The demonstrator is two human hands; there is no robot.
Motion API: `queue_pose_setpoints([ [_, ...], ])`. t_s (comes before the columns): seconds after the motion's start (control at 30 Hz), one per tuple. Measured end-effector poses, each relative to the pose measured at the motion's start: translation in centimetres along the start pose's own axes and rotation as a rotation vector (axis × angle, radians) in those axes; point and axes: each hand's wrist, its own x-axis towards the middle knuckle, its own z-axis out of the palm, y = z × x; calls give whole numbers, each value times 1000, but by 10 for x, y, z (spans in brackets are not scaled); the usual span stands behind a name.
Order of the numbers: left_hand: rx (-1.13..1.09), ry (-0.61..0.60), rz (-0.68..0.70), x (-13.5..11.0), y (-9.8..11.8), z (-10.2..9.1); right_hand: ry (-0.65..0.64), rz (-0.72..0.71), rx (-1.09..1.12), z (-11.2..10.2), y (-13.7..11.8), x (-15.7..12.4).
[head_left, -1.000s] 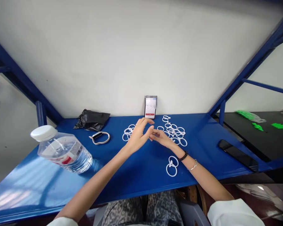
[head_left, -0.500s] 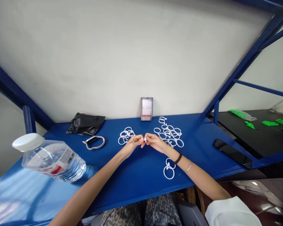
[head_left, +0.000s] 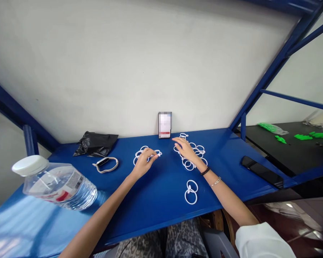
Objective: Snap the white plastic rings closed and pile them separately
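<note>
My left hand [head_left: 143,163] is just above the blue tabletop, thumb and fingers pinched on a white plastic ring [head_left: 159,153] with a small eyelet, like a curtain ring. Partly hidden behind that hand is a small group of similar white rings [head_left: 136,154]. Over on the right, my right hand [head_left: 185,150] hovers with its fingers stretched out and nothing in them. Below and around it spreads a larger pile of white rings [head_left: 200,153]. Two more joined rings [head_left: 191,197] lie nearer the front edge.
A phone [head_left: 164,125] leans against the wall, and a dark phone [head_left: 260,172] lies at the right. On the left are a water bottle [head_left: 62,186], a watch [head_left: 107,165] and a black plastic bag [head_left: 95,143]. Green pieces [head_left: 303,137] lie on the neighbouring black table.
My hands, together at the middle before, have parted. The left moved left to the small ring group; the right let go and moved up over the larger pile, fingers opened.
</note>
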Motion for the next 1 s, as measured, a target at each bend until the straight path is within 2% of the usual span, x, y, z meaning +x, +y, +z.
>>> queue_pose_setpoints([
  [0.07,304,60,119,1,-8,-3,60,65,-233,-12,26,7],
  [0.17,590,103,177,2,-20,-3,41,178,-414,-23,58,12],
  [0.3,735,86,171,1,-34,1,-67,234,-475,-26,74,12],
  [0.4,748,78,143,0,-38,3,-62,189,-495,-24,74,12],
  [0.63,723,106,149,-2,-28,2,-27,164,-573,-27,57,12],
  [0.8,559,166,184,-4,-15,9,48,-44,-350,-17,20,7],
  [0.9,382,158,204,-7,-6,19,-63,-159,-150,5,-11,-3],
  [1.0,248,119,150,-11,-1,28,-203,-221,-32,28,-35,-16],
])
